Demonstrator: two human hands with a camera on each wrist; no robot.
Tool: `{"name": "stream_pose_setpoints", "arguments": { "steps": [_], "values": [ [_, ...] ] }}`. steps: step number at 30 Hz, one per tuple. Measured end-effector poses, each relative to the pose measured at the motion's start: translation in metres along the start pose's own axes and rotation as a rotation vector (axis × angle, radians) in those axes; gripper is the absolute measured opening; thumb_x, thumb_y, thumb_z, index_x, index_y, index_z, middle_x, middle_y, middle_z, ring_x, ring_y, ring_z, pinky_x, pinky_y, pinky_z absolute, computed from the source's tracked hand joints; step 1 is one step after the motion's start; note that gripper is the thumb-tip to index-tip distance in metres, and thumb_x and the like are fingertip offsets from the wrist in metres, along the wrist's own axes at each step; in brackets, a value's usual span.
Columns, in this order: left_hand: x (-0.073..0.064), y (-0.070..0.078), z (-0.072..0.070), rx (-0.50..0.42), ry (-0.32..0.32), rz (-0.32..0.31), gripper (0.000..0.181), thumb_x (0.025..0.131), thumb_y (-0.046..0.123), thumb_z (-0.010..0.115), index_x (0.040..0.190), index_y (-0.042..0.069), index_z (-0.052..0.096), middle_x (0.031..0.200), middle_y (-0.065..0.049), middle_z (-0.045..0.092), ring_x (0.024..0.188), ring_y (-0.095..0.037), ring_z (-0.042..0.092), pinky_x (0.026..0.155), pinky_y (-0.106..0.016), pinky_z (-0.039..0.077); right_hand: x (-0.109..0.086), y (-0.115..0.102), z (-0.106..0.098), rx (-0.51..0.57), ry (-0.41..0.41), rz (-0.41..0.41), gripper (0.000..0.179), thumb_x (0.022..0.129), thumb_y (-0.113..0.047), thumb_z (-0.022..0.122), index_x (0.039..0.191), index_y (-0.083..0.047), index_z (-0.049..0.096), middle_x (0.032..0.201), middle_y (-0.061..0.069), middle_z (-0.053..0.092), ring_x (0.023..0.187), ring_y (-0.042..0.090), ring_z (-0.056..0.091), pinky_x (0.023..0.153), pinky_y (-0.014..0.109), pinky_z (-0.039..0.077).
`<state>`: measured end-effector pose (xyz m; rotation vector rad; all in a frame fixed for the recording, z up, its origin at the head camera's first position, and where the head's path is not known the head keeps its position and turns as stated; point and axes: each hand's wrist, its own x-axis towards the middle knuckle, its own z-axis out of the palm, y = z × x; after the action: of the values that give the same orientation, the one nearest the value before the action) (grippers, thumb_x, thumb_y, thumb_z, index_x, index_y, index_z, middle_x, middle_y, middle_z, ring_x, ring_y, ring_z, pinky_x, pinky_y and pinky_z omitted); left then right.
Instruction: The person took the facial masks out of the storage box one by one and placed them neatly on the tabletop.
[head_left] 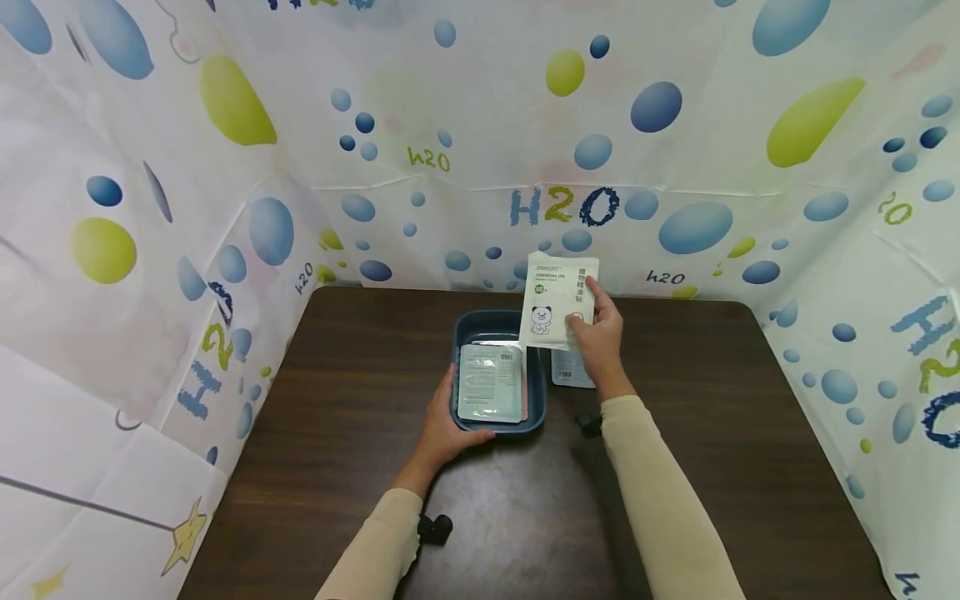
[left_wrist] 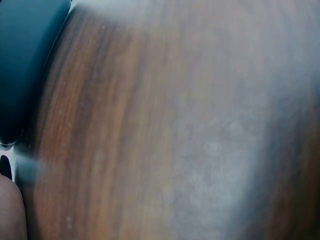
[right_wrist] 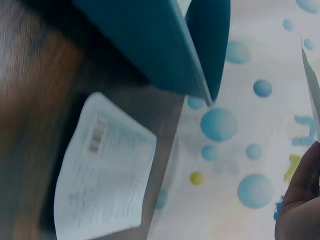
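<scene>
My right hand [head_left: 602, 342] pinches a cream sachet [head_left: 551, 292] marked "Essential Oil", with a cartoon bear on it, between thumb and fingers. It is held up above the far right part of a dark blue plastic bin [head_left: 539, 396]. My left hand [head_left: 442, 433] holds the bin at its near left corner, fingers along the left side and thumb along the front. Inside the bin lies a pale green sachet [head_left: 489, 387], with a pink edge [head_left: 525, 396] showing beneath it. In the left wrist view, part of the bin [left_wrist: 30, 55] shows.
On the brown table [head_left: 337, 400], right of the bin, lies a light blue-white sachet [right_wrist: 105, 175] with a barcode, partly covered by my right hand in the head view. A white printed curtain [head_left: 465, 125] stands behind the table and along both sides.
</scene>
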<state>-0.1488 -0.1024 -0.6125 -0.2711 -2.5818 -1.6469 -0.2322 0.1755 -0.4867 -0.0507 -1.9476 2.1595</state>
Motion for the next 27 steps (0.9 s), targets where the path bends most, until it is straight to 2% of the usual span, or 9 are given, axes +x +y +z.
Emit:
{"name": "stream_pose_setpoints", "arguments": {
  "steps": [8,14,22,27],
  "values": [
    [0.000,0.000,0.000,-0.013,-0.002,0.004,0.138,0.057,0.038,0.101,0.165,0.021,0.018,0.168,-0.013,0.029,0.152,-0.037,0.032,0.120,-0.062,0.031,0.014,-0.005,-0.029,-0.044,0.084,0.035,0.077,0.093,0.014,0.056,0.159,-0.021,0.037,0.152,0.015,0.046,0.135,0.030,0.055,0.085,0.015,0.056],
    [-0.001,0.002,0.000,-0.025,-0.009,0.000,0.137,0.058,0.037,0.101,0.165,0.021,0.017,0.169,-0.012,0.027,0.153,-0.036,0.031,0.121,-0.062,0.029,0.019,-0.007,-0.047,-0.054,0.143,0.051,0.077,0.094,0.013,0.056,0.160,-0.019,0.034,0.159,0.011,0.041,0.139,0.027,0.052,0.094,0.022,0.056],
    [0.000,0.001,0.001,-0.018,-0.018,0.001,0.137,0.058,0.038,0.101,0.165,0.021,0.016,0.169,-0.012,0.027,0.153,-0.037,0.031,0.120,-0.063,0.029,0.025,-0.002,-0.072,-0.086,0.191,0.060,0.083,0.091,0.017,0.056,0.161,-0.018,0.030,0.160,0.010,0.039,0.140,0.030,0.051,0.082,0.013,0.054],
    [0.000,0.002,0.001,-0.033,-0.009,0.005,0.137,0.058,0.035,0.101,0.165,0.020,0.017,0.169,-0.012,0.027,0.153,-0.037,0.031,0.121,-0.063,0.028,0.027,0.002,-0.081,-0.171,0.197,0.102,0.083,0.092,0.016,0.054,0.162,-0.019,0.028,0.164,0.007,0.035,0.141,0.028,0.049,0.092,0.022,0.054]
  ]
}}
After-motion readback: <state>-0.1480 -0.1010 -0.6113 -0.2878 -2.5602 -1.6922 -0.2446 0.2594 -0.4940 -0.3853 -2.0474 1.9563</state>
